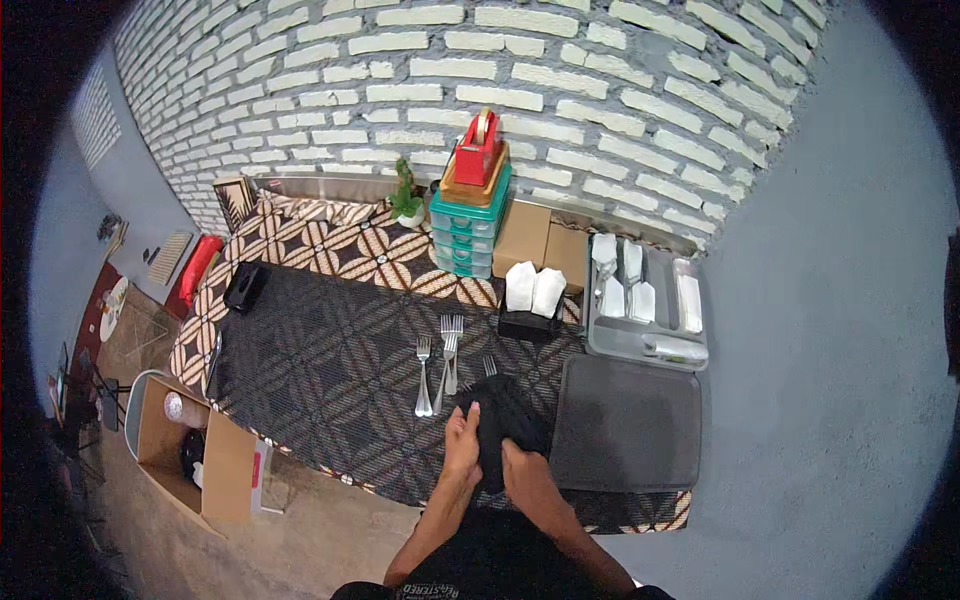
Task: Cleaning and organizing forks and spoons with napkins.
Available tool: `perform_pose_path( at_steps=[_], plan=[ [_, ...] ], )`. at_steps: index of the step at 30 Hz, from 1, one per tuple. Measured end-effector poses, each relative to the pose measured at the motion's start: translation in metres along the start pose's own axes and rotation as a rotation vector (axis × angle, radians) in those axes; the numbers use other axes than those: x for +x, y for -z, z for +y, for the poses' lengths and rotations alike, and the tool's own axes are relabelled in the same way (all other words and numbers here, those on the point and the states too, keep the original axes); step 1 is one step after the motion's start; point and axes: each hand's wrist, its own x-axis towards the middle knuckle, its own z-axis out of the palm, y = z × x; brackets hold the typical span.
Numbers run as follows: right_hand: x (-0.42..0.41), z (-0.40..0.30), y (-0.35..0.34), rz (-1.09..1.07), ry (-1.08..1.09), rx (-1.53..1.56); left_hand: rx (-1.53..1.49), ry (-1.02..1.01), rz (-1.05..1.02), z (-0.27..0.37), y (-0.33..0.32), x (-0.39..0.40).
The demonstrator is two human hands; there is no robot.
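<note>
A black cloth (514,412) is held between my two hands over the table's front part. My left hand (463,444) grips its left side, thumb on top. On its right side, my right hand (529,474) pinches the fabric. Fork tines (490,366) show just beyond the cloth's far edge; the rest of that fork is hidden, and I cannot tell whether it is held or lying there. Several metal forks lie to the left of the cloth, among them a single fork (424,379) and an overlapping group (450,352), tines pointing away from me.
A dark grey tray (630,424) lies right of my hands. Behind it stands a grey cutlery organizer (619,341) with white-wrapped bundles. White napkins (535,290) fill a black holder (527,328). Farther back are teal drawers (466,236) beneath a red tape dispenser (476,159). A cardboard box (229,469) stands left.
</note>
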Motion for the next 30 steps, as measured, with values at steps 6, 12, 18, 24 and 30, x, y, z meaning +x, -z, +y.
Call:
perform_pose_path(
  at_steps=[6,12,18,24,30],
  plan=[
    [-0.009,-0.017,0.018,-0.24,-0.153,-0.037,0.249,-0.216,0.243,0.004,-0.005,0.001],
    [-0.022,-0.041,0.062,-0.301,-0.336,0.199,-0.083,-0.081,0.036,0.049,0.033,0.023],
    [-0.009,-0.024,0.019,0.038,-0.073,0.133,-0.016,0.151,-0.103,0.03,-0.008,-0.03],
    [-0.011,-0.024,0.02,-0.138,-0.214,0.154,0.036,-0.021,-0.078,0.045,-0.028,-0.027],
    [-0.009,-0.008,0.015,0.055,0.021,0.016,0.102,0.039,-0.046,0.023,-0.029,-0.036]
  ],
)
